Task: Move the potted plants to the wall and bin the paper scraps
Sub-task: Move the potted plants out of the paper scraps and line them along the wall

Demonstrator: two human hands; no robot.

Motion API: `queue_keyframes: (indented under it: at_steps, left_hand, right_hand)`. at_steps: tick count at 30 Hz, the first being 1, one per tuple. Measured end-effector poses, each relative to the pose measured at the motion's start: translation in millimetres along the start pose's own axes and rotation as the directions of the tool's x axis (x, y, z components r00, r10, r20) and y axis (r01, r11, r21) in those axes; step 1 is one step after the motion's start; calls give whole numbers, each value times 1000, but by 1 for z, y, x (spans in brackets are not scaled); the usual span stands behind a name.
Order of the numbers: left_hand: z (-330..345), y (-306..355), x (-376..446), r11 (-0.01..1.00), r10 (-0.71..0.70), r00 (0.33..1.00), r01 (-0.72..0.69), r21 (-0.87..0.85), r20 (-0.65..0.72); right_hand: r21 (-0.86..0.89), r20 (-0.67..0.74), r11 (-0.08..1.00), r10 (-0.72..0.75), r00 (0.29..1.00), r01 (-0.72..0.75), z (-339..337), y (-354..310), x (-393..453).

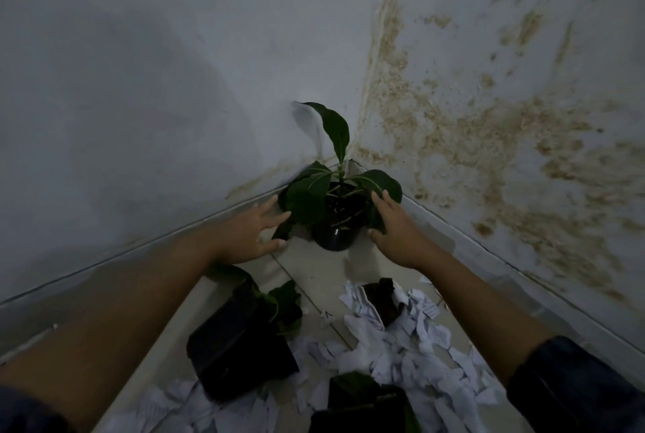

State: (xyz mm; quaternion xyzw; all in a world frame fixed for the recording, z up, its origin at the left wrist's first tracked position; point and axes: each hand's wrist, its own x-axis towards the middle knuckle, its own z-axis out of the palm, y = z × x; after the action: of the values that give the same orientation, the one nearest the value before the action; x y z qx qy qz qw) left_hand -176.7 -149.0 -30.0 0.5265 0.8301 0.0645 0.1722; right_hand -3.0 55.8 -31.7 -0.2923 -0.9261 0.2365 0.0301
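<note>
Nearest, at the bottom edge: a dark pot (363, 404) among paper scraps (394, 355) strewn over the floor (314, 268). Just beyond, to the left, a black bag pot (241, 345) tipped on its side, leaves toward the corner; further right, a small dark pot (382, 296) half buried in scraps. No bin in view.

In the corner, upright on the floor, close against both walls (139, 100): the plant (336, 212) in its black pot. Left hand (251, 233) beside it, fingers spread and relaxed, brushing a drooping leaf, apparently not on the pot. Right hand (394, 226) on the other side, fingers loosely extended among the leaves, near the rim; grasping nothing, as far as can be told.

Step in hand, probably: settling this plant and letting go. To do well: check for a flat, steady stand; draw both hands straight back and low, clear of the leaves, to avoid snagging one and tipping the pot. Next, likely the tipped bag pot: lift by the body, not the stem, and keep soil in.
</note>
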Motion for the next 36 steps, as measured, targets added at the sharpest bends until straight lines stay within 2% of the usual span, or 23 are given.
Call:
queue_keyframes:
  at_steps: [9,18,21,25,33,36]
  left_hand:
    - [6,-7,-37,999,-45,999,45,-8,5]
    - [42,1,-58,955,-199,980,200,-217,28]
    - [49,-6,-58,911,-260,965,252,-327,22]
    - [60,-10,-55,823,-345,934,348,-449,92]
    - [75,-6,-45,701,-428,875,478,-528,224]
    - [80,-7,-44,630,-457,851,515,-581,259]
  right_hand:
    - [54,-44,997,-44,998,46,6,-17,-38]
    - [245,148,969,-33,988,-4,78,-57,-75]
    - [358,170,930,25,985,-85,104,-72,-76]
    - [482,212,841,159,964,-245,128,-83,-76]
    - [537,257,762,262,930,-363,144,-83,-80]
    - [527,340,708,331,880,-470,150,-76,-80]
